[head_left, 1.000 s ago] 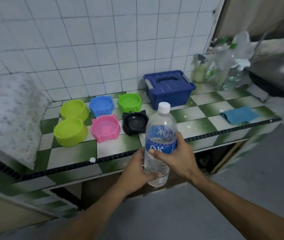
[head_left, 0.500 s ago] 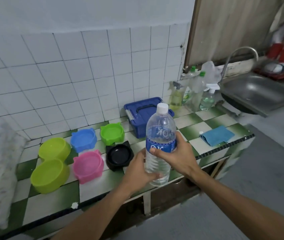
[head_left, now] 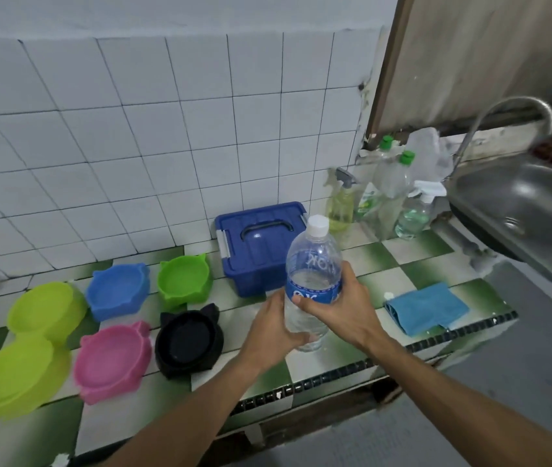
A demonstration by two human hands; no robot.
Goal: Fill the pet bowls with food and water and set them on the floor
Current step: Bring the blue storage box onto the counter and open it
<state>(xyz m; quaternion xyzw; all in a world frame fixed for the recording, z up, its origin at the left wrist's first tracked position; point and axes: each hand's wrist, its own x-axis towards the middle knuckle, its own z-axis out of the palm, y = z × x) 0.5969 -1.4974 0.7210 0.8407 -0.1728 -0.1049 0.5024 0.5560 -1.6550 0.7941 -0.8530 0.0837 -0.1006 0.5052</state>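
Note:
A clear water bottle point(head_left: 311, 264) with a white cap and blue label stands upright over the counter's front part. My right hand point(head_left: 342, 310) grips it at the label and my left hand point(head_left: 272, 332) holds its lower body. Left of the bottle sit several empty pet bowls: a black one point(head_left: 188, 340), a pink one point(head_left: 114, 360), a blue one point(head_left: 117, 291), a green one point(head_left: 183, 278) and two lime ones point(head_left: 45, 306) point(head_left: 15, 377).
A blue lidded box point(head_left: 257, 241) stands behind the bottle by the tiled wall. A blue cloth point(head_left: 426, 308) lies at the right on the green-checked counter point(head_left: 399, 261). Spray and soap bottles point(head_left: 385, 193) crowd the corner beside a steel sink point(head_left: 520, 203).
The view has swung up and closer to the counter. Both hands keep their hold on the bottle, which now hangs over the counter rather than in front of its edge.

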